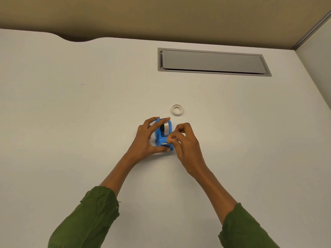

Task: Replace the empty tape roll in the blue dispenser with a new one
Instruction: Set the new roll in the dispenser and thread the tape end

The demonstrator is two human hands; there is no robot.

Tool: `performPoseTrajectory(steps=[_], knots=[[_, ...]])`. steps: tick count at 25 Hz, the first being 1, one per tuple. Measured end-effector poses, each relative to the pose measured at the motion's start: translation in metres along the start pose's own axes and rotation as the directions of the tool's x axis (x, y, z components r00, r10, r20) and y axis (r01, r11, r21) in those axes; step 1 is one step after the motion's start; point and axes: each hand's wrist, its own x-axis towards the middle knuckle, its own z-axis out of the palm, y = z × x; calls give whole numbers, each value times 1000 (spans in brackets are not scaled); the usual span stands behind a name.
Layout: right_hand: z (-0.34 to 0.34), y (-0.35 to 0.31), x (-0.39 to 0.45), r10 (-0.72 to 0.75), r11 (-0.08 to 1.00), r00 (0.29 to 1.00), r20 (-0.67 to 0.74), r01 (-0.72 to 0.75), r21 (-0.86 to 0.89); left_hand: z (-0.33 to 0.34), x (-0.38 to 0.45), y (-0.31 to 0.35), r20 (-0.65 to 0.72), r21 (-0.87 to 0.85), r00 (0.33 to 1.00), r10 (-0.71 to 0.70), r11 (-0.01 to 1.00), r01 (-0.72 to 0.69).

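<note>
The blue dispenser (163, 135) stands on the white worktop (71, 122), a little right of the middle, with a tape roll (166, 129) seated in it. Just beyond it, apart from my hands, lies the empty tape roll (177, 110), flat on the worktop. My left hand (146, 138) grasps the dispenser from its left side, fingers curved over the top and thumb under the near end. My right hand (184, 140) is pinched closed at the near part of the dispenser, at the tape end, I think; I cannot see it clearly. Around the dispenser the worktop is wide and bare to the left and toward me. Farther back there is a grey cable flap (213, 61), then the worktop's back edge against a beige partition (161, 15).
</note>
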Motion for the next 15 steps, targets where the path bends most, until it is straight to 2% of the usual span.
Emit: performPoseTrajectory(steps=[4, 9, 10, 14, 15], knots=[[4, 5, -7, -127, 988, 990, -58, 121, -99, -2, 0, -3, -5, -10, 1000, 5, 1000, -6], [5, 6, -12, -208, 964, 974, -93, 188, -188, -3, 0, -3, -4, -11, 1000, 0, 1000, 0], [6, 7, -12, -208, 962, 975, -74, 191, -195, -3, 0, -3, -1, -8, 1000, 1, 1000, -1], [6, 13, -20, -13, 987, 1000, -20, 9, -162, -4, 0, -1, 25, 9, 1000, -5, 1000, 4], [4, 12, -21, -57, 982, 997, -55, 46, -182, -5, 1, -1, 31, 15, 999, -9, 1000, 9]])
